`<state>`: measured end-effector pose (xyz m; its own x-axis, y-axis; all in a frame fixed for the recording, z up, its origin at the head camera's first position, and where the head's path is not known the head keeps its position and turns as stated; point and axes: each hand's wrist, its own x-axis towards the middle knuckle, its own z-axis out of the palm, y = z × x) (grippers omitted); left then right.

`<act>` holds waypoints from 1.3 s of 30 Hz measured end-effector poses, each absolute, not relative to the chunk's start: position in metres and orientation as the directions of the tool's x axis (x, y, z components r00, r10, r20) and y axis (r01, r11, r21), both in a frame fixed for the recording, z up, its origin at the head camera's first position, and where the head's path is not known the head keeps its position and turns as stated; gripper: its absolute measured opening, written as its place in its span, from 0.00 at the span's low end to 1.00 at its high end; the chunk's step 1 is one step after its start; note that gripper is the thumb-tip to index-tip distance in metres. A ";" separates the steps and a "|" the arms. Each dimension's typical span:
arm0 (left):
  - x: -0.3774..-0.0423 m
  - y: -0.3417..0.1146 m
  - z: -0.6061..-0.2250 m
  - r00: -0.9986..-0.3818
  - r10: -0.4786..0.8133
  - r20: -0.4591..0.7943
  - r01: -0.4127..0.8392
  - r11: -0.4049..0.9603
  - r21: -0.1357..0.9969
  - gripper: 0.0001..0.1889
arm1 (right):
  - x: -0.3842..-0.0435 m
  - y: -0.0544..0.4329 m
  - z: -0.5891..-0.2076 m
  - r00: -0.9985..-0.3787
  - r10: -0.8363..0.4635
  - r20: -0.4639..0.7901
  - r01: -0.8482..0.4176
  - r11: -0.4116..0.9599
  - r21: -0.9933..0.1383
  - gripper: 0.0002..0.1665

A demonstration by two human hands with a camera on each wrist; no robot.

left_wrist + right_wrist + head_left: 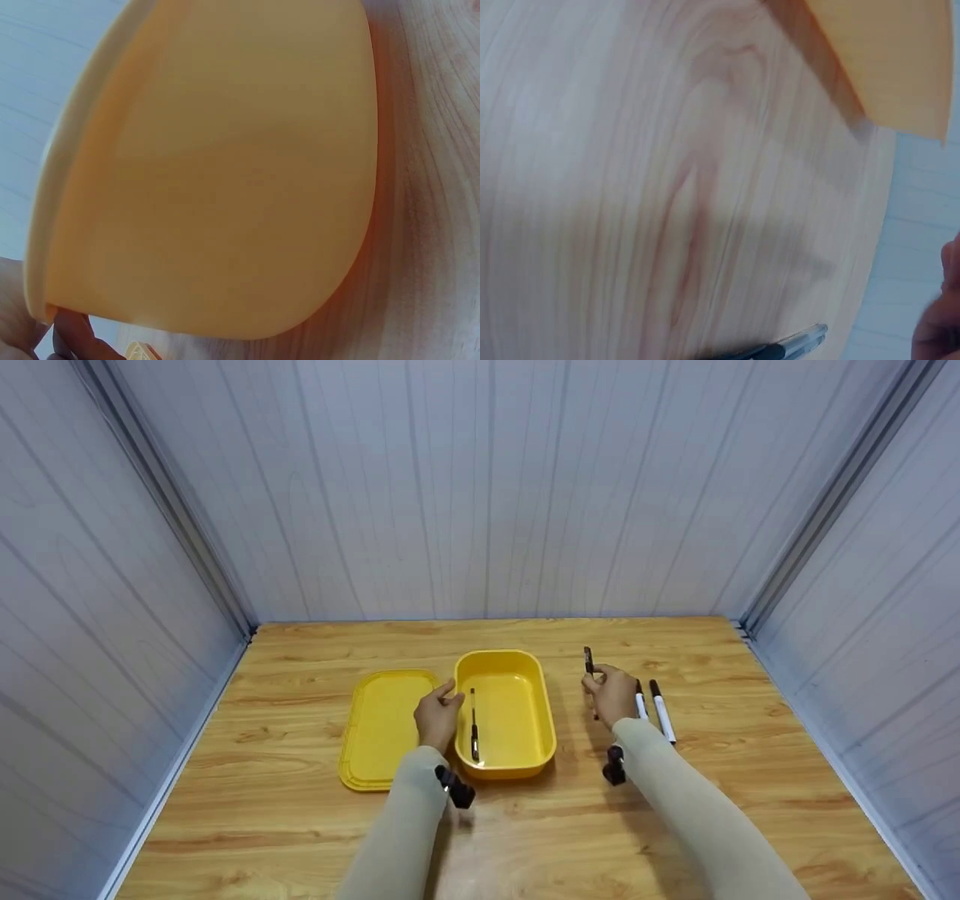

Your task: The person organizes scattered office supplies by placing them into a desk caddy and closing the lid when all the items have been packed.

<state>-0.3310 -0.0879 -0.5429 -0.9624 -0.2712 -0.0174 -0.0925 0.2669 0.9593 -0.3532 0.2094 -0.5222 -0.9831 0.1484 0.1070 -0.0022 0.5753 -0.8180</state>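
Observation:
My left hand (439, 716) grips the left rim of a yellow plastic box (551, 727), thumb at the rim in the head view. A pen (474, 735) with a black end and clear barrel lies inside, along the left wall. To the right of the box, my right hand (613, 694) pinches a pen (588, 658), whose dark end points away from me. In the right wrist view a pen with a clear end (806, 343) enters at the bottom. The left wrist view is filled by the box's outer wall (240, 172), with fingertips (75, 337) at its rim.
A yellow lid (382, 727) lies flat left of the box, partly behind my left hand. Two white markers with black caps lie right of my right hand: one marker (663, 714) in full view, the other marker (641, 703) partly covered. Panel walls enclose the wooden table (285, 780).

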 end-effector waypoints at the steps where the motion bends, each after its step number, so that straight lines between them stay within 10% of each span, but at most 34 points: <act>1: -0.331 -0.088 -0.543 -0.963 -0.268 -0.022 -0.096 0.264 0.960 0.20 | -0.353 0.209 -0.522 -0.985 0.145 0.096 0.003 0.563 -0.827 0.22; 39: -0.332 -0.092 -0.542 -0.960 -0.280 0.003 -0.084 0.297 0.951 0.20 | -0.350 0.193 -0.489 -0.948 -0.070 -0.310 0.318 -0.222 -0.922 0.30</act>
<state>-0.3325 -0.0925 -0.5419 -0.9599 -0.2803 0.0030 -0.0837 0.2970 0.9512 -0.3500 0.1929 -0.4891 -0.9482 -0.0695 -0.3101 0.3178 -0.2223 -0.9217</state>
